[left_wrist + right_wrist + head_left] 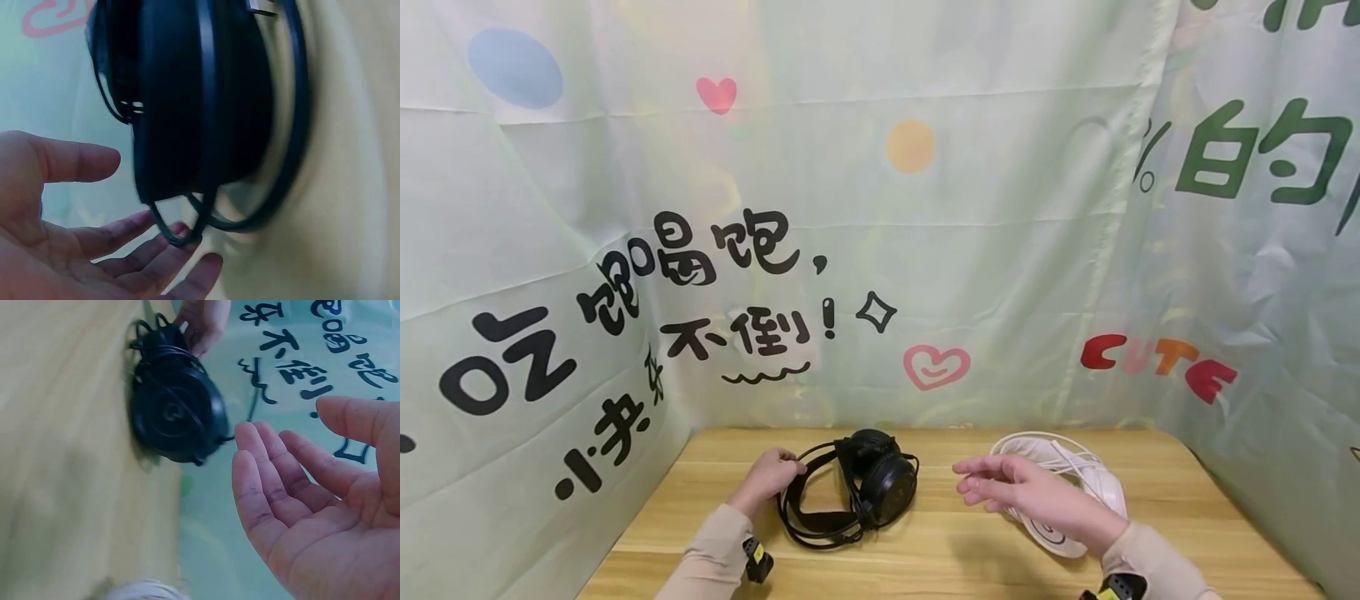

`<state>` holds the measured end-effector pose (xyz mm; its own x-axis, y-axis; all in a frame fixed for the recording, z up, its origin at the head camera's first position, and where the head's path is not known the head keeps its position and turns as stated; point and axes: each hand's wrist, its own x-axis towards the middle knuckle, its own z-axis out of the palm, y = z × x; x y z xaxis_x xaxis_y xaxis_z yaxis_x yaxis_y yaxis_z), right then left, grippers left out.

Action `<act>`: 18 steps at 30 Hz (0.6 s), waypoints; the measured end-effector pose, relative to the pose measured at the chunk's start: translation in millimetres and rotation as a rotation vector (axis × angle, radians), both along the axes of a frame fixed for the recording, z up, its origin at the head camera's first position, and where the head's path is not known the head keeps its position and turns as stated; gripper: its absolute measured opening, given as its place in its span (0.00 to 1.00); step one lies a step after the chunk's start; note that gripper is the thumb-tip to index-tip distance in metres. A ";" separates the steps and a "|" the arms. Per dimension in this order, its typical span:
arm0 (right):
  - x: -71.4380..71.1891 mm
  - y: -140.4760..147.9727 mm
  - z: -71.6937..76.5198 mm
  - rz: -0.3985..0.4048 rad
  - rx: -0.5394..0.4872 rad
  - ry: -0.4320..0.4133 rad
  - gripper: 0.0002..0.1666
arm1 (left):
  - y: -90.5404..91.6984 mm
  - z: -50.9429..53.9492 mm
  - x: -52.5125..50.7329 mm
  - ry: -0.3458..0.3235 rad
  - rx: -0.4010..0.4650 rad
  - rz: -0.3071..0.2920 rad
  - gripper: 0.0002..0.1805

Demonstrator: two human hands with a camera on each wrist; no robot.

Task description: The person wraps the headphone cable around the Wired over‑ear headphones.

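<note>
Black over-ear headphones [887,492] lie on the table, their cable looped around the headband. At the headband end is my left hand [767,479]. In the left wrist view, that hand [81,237] has its thumb apart and its fingers loosely extended, the fingertips at the lower cable loops. My right hand [1037,496] hovers above the table, between the headphones and a white corded object [1105,487]. Seen from the right wrist, this hand [325,506] holds nothing and its fingers are relaxed. The hand and forearm partly cover the white object.
A wooden table [940,558] bears both items. Pale printed cloth [1000,275] hangs behind it and along both sides. Dark devices are strapped to the left wrist [758,562] and the right wrist [1120,586].
</note>
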<state>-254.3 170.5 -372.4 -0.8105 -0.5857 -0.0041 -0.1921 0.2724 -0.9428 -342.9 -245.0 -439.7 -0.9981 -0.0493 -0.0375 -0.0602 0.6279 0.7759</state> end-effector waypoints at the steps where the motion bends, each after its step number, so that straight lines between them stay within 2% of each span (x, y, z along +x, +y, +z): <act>1: -1.4 0.7 4.6 -0.006 0.006 0.018 0.31 | 0.7 3.3 -0.6 0.009 -0.011 -0.007 0.28; 7: -11.5 7.9 33.9 -0.089 0.072 0.181 0.32 | 9.9 30.3 -1.2 0.037 -0.014 -0.041 0.30; 11: -21.1 14.5 51.6 -0.182 0.208 0.353 0.32 | 17.6 46.0 -6.0 0.069 -0.016 -0.077 0.31; 18: -42.9 24.1 76.4 -0.302 0.418 0.574 0.32 | 41.7 75.0 -17.9 0.126 -0.116 -0.150 0.35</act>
